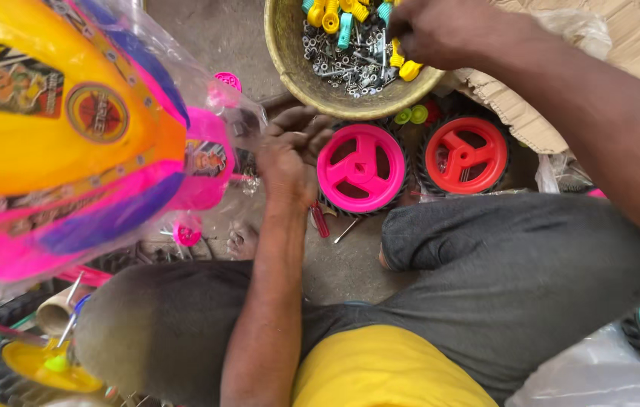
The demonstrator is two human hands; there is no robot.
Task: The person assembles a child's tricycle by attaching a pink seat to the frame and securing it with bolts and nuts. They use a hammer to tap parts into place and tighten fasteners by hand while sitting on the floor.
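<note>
Beside pink wheel (361,167), L hand (290,151); R hand (433,30) in bowl (290,68).

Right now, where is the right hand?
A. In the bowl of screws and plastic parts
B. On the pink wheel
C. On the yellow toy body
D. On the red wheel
A: the right hand reaches into the bowl, fingers among the screws and plastic parts.

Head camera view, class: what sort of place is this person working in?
Probably an informal toy-assembly workshop on a bare floor: a bowl of screws and plastic fittings, loose pink wheel and red wheel, and a plastic-wrapped yellow-and-pink toy body.
</note>
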